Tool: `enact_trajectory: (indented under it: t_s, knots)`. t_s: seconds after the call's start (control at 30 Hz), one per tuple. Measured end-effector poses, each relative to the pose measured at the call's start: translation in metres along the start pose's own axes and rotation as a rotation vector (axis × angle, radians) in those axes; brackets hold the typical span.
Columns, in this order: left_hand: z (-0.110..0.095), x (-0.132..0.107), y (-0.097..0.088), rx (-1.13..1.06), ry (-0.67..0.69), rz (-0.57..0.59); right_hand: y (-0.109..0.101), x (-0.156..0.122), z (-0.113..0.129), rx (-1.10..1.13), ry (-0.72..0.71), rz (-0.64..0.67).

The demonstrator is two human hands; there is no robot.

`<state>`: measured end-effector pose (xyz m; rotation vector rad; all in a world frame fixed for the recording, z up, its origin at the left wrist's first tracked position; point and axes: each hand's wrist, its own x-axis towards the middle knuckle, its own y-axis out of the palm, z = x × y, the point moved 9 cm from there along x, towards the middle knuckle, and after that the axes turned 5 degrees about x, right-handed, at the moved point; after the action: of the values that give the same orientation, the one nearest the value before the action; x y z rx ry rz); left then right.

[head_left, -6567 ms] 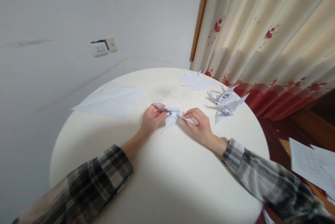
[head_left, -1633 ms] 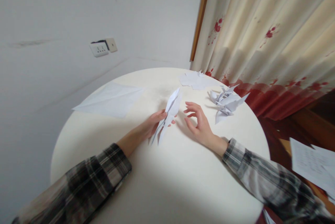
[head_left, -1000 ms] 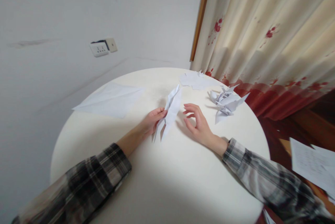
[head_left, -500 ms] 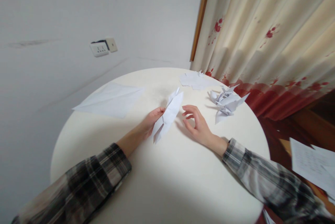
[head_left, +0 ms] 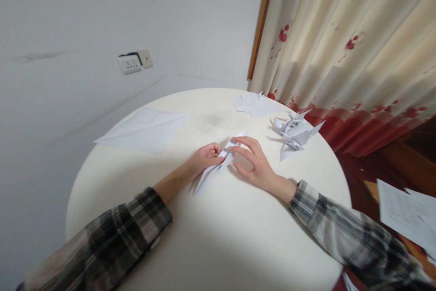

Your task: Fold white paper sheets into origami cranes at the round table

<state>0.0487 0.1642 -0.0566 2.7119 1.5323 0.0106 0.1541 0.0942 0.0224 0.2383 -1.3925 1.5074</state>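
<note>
A folded piece of white paper (head_left: 208,176), long and pointed, slants over the middle of the table. My left hand (head_left: 203,159) pinches it from the left, thumb lying along its near face and the other fingers curled. On the other side my right hand (head_left: 254,161) has its fingers apart and bent, with the index and middle fingertips at the paper's upper part. The thumb of that hand stands away from the paper. Part of the paper is hidden behind the fingers.
The round white table (head_left: 218,241) stands against a wall. An unfolded paper sheet (head_left: 145,130) lies at left. Several folded paper pieces (head_left: 296,134) are heaped at right, with flat paper scraps (head_left: 254,104) behind them. Printed sheets (head_left: 405,209) lie beyond the table's right edge.
The folded paper has turned and tipped lower in my left hand, whose thumb now lies over it. My right hand's fingers have stretched left onto the paper's upper part.
</note>
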Motion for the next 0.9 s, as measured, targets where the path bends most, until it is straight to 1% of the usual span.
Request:
enact_trajectory:
  t_s: [0.07,0.2,0.43,0.53,0.67,0.73,0.77,0.83,0.9]
  knots:
    - [-0.001,0.0,0.002,0.028,0.015,0.015,0.003,0.0,0.001,0.007,-0.026,0.026]
    - [-0.001,0.0,0.002,0.061,0.027,0.022,0.004,-0.001,-0.002,0.039,-0.022,0.017]
    - [0.002,-0.003,0.002,0.062,-0.023,0.032,0.002,-0.002,-0.007,0.108,0.026,-0.01]
    - [0.003,-0.003,0.001,0.051,-0.047,0.012,0.002,-0.002,-0.007,0.127,0.033,-0.011]
    - [0.0,0.0,-0.006,-0.021,-0.017,-0.041,0.0,-0.003,-0.012,0.179,0.1,-0.037]
    - [0.001,0.003,-0.008,-0.067,0.017,-0.028,-0.002,-0.004,-0.015,0.201,0.144,-0.071]
    - [0.003,0.005,-0.008,-0.097,0.03,-0.007,-0.003,-0.005,-0.017,0.209,0.164,-0.089]
    - [0.009,0.01,-0.014,-0.167,0.044,-0.046,-0.005,-0.005,-0.02,0.219,0.197,-0.121]
    - [0.016,0.013,-0.012,-0.199,0.02,-0.017,-0.007,-0.006,-0.023,0.229,0.227,-0.145]
